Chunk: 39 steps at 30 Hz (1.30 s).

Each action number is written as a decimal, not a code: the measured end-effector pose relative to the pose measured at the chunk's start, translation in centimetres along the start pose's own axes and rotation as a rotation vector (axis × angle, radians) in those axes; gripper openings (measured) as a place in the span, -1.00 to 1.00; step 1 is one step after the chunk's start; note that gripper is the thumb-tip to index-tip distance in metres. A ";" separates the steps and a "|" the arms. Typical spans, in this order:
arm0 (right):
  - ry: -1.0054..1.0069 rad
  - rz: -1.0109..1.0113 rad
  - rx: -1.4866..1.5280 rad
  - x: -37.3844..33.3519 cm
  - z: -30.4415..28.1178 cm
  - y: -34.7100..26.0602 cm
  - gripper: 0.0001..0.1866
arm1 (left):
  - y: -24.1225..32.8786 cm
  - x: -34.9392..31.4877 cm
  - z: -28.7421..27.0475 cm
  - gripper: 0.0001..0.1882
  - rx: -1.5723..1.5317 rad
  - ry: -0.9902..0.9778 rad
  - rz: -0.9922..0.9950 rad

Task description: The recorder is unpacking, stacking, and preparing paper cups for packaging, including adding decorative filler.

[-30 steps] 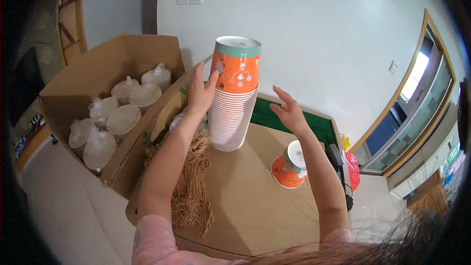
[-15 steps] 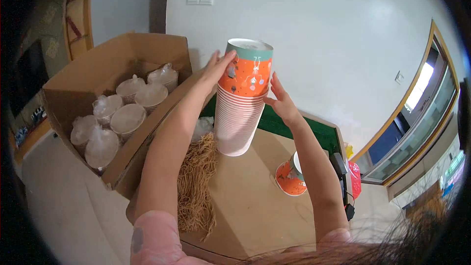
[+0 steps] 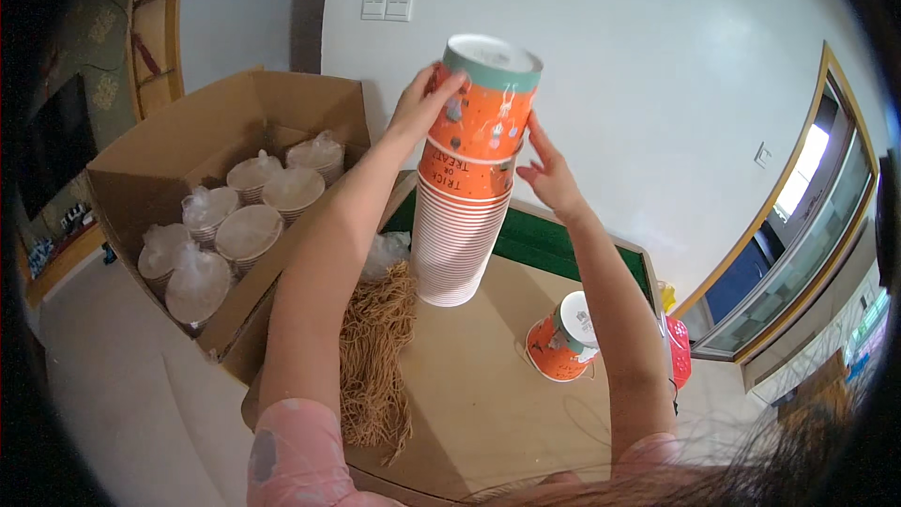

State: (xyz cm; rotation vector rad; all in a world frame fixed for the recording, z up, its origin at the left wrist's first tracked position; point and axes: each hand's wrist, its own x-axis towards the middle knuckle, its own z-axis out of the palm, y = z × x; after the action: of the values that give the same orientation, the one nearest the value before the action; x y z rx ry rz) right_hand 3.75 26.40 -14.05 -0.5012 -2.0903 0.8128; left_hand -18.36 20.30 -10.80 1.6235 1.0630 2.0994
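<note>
In the head view, the left hand [image 3: 419, 103] gripped the top orange paper cup [image 3: 485, 99] of a tall nested cup stack [image 3: 460, 225] at upper centre on the tabletop [image 3: 469, 385], the right hand [image 3: 549, 174] open beside it; light, crushable, likely best held by the rim.
</note>
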 end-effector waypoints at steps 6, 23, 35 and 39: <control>0.129 -0.462 -0.221 -4.5 -0.9 -7.7 -0.09 | 10.0 -4.6 0.2 -0.47 0.062 0.097 0.293; 0.111 0.665 -0.131 -33.0 0.8 -11.1 -0.51 | 4.0 -37.7 2.3 -0.61 -0.090 -0.336 -0.740; 0.346 0.727 -0.151 -37.6 3.2 -7.8 -0.53 | 4.9 -37.0 -8.3 -0.72 0.776 0.185 -0.767; 0.510 0.647 -0.043 -38.9 4.3 -11.0 -0.72 | 5.1 -36.2 -8.4 -0.72 0.687 0.037 -0.963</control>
State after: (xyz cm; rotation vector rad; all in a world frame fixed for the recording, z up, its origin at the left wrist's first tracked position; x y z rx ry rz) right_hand 22.34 -6.19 -29.78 -1.2998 -1.4742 0.8747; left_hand -13.10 -8.83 -33.91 0.9017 2.1650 1.1654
